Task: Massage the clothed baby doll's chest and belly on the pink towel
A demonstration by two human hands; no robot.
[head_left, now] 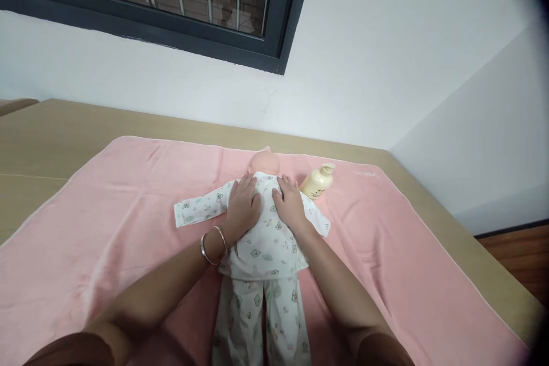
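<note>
Fingers of the left hand (242, 205) lie flat and a little apart on the upper back of the baby doll (262, 240). The right hand (289, 201) lies beside it the same way, fingers spread, pressing down and gripping nothing. Two bangles (213, 244) ring the left wrist. The doll lies face down in printed pajamas on a pink towel (107, 229), head toward the far wall. A cream pump bottle (317, 181) lies just right of the doll's shoulder.

Doll (262, 240): white suit, small green-and-brown print, centre frame. Towel (107, 229): plain pink. Bottle (316, 182), right of centre: cream-yellow. Window frame (274, 28), upper left: dark grey.
</note>
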